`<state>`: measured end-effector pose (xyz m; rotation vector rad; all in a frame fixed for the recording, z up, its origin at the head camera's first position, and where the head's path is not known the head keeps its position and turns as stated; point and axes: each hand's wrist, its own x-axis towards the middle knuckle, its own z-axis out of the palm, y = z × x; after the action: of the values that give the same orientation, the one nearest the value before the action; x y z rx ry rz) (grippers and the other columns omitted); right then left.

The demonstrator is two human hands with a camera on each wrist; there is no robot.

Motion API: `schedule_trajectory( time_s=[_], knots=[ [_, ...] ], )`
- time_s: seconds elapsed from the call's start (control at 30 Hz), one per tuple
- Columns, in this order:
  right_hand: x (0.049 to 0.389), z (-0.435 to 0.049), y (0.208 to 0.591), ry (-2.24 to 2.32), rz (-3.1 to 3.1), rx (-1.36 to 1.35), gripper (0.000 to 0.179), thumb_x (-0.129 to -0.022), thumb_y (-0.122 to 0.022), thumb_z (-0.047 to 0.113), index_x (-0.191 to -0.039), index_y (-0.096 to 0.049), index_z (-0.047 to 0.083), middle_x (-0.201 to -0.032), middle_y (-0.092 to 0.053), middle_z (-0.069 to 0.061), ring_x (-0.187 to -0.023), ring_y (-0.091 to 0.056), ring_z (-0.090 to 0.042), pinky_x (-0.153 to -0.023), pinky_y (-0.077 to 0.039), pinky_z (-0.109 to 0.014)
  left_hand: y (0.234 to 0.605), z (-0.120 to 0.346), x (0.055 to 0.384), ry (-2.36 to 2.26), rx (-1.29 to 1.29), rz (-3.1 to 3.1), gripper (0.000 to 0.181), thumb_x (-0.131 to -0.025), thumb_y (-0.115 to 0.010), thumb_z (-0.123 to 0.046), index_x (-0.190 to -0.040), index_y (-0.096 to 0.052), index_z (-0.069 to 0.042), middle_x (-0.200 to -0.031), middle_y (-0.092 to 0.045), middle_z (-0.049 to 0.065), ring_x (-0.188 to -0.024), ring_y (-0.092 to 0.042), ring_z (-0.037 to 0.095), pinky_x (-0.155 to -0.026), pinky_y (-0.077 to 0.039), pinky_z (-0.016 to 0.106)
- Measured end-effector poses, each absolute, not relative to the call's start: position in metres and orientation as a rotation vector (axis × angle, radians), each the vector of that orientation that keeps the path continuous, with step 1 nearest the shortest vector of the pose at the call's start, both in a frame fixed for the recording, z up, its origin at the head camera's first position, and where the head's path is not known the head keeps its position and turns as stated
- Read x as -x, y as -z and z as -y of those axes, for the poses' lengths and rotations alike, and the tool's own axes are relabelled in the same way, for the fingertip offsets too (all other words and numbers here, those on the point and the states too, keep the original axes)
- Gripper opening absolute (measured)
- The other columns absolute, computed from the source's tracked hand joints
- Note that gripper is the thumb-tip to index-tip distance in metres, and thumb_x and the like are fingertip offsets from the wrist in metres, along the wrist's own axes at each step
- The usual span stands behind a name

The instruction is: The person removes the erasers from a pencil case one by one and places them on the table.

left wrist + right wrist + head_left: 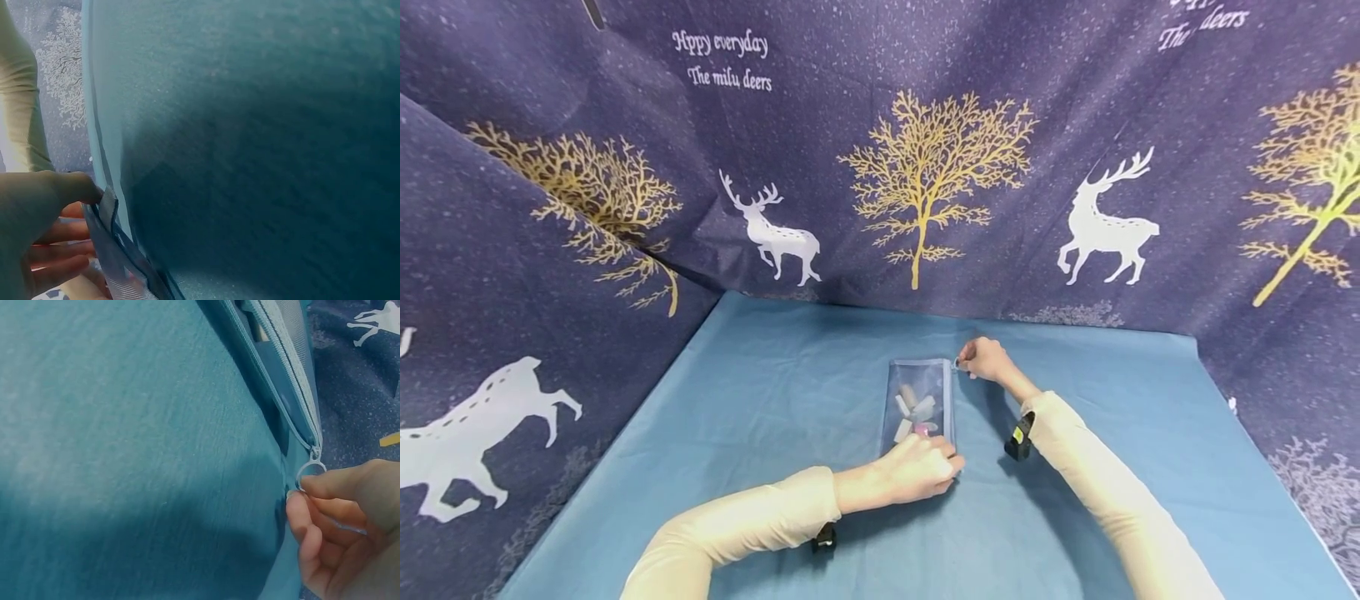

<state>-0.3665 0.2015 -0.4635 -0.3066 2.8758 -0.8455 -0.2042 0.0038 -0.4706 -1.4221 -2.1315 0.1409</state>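
Observation:
A see-through zip pouch (912, 372) lies lengthwise on the blue cloth, with several small pale pieces (923, 408) and a pink one (922, 430) inside. At its near end my left hand (916, 468) pinches the pouch's edge between thumb and fingers; in the left wrist view the pouch corner (107, 209) shows at the thumb. My right hand (987, 360) is at the far end, pinching the ring pull (310, 463) of the zipper between thumb and index finger. Along the right side, the two zipper edges (289, 369) stand apart, meeting at the slider by the ring.
Blue cloth (775, 375) covers the table around the pouch. A dark curtain (865, 250) printed with deer and gold trees rises behind and on the left. Black wrist cameras (1019, 437) sit at both cuffs.

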Motion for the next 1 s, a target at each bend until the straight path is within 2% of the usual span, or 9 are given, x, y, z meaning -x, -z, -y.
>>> schedule_trajectory(
  time_s=[0.13, 0.3, 0.4, 0.5, 0.6, 0.73, 0.83, 1.0],
  knots=[
    [0.361, -0.203, 0.465, 0.876, -2.830, 0.271, 0.016, -0.082, -0.064, 0.015, -0.093, -0.064, 0.003, -0.087, -0.069, -0.011, -0.060, -0.065, -0.015, -0.064, -0.052, -0.028, 0.473, -0.005, 0.205, -0.158, 1.433, 2.134, 0.004, -0.080, -0.060, -0.026, -0.081, -0.060, -0.022, -0.075, -0.058, -0.010, -0.073, -0.057, 0.007, -0.056, -0.043, 0.021],
    [0.353, -0.202, 0.464, 0.887, -2.779, 0.238, 0.027, -0.083, -0.062, 0.014, -0.105, -0.061, -0.001, -0.091, -0.068, -0.015, -0.063, -0.065, -0.016, -0.070, -0.052, -0.034, 0.472, -0.005, 0.206, -0.176, 1.496, 2.188, 0.011, -0.081, -0.060, -0.029, -0.090, -0.062, -0.024, -0.088, -0.061, -0.010, -0.083, -0.057, 0.007, -0.066, -0.044, 0.023],
    [0.347, -0.202, 0.463, 0.867, -2.748, 0.226, 0.036, -0.084, -0.061, 0.015, -0.115, -0.057, -0.004, -0.095, -0.067, -0.018, -0.064, -0.066, -0.016, -0.076, -0.052, -0.038, 0.469, -0.006, 0.209, -0.149, 1.542, 2.276, 0.014, -0.084, -0.058, -0.033, -0.094, -0.063, -0.025, -0.096, -0.062, -0.010, -0.091, -0.056, 0.006, -0.077, -0.045, 0.024],
    [0.340, -0.202, 0.462, 0.862, -2.722, 0.214, 0.042, -0.084, -0.061, 0.014, -0.121, -0.053, -0.005, -0.096, -0.068, -0.019, -0.065, -0.065, -0.015, -0.075, -0.052, -0.037, 0.466, -0.007, 0.215, -0.062, 1.586, 2.385, 0.017, -0.089, -0.052, -0.036, -0.097, -0.064, -0.025, -0.103, -0.062, -0.010, -0.099, -0.056, 0.006, -0.089, -0.044, 0.027],
    [0.331, -0.201, 0.460, 0.881, -2.708, 0.225, 0.038, -0.083, -0.063, 0.012, -0.116, -0.053, -0.003, -0.091, -0.068, -0.017, -0.064, -0.065, -0.016, -0.067, -0.051, -0.033, 0.463, -0.008, 0.222, 0.022, 1.616, 2.458, 0.022, -0.093, -0.046, -0.037, -0.099, -0.064, -0.026, -0.105, -0.063, -0.010, -0.103, -0.056, 0.006, -0.095, -0.042, 0.030],
    [0.320, -0.198, 0.456, 0.920, -2.693, 0.285, 0.025, -0.080, -0.066, 0.011, -0.100, -0.056, 0.001, -0.086, -0.066, -0.011, -0.064, -0.063, -0.018, -0.061, -0.049, -0.029, 0.463, -0.009, 0.234, 0.076, 1.630, 2.486, 0.024, -0.094, -0.044, -0.037, -0.099, -0.064, -0.025, -0.104, -0.063, -0.010, -0.105, -0.056, 0.005, -0.096, -0.041, 0.034],
    [0.313, -0.196, 0.455, 0.931, -2.674, 0.347, 0.019, -0.080, -0.067, 0.012, -0.094, -0.057, 0.003, -0.085, -0.065, -0.009, -0.066, -0.063, -0.020, -0.062, -0.049, -0.028, 0.464, -0.009, 0.242, 0.086, 1.620, 2.495, 0.023, -0.094, -0.046, -0.036, -0.099, -0.064, -0.025, -0.105, -0.064, -0.009, -0.105, -0.056, 0.005, -0.097, -0.040, 0.036],
    [0.304, -0.193, 0.454, 0.911, -2.655, 0.431, 0.013, -0.079, -0.065, 0.010, -0.091, -0.061, 0.005, -0.075, -0.065, -0.007, -0.065, -0.061, -0.020, -0.062, -0.047, -0.028, 0.465, -0.011, 0.252, 0.066, 1.608, 2.500, 0.021, -0.093, -0.047, -0.034, -0.101, -0.065, -0.025, -0.106, -0.064, -0.009, -0.104, -0.056, 0.005, -0.094, -0.040, 0.036]
  ],
)
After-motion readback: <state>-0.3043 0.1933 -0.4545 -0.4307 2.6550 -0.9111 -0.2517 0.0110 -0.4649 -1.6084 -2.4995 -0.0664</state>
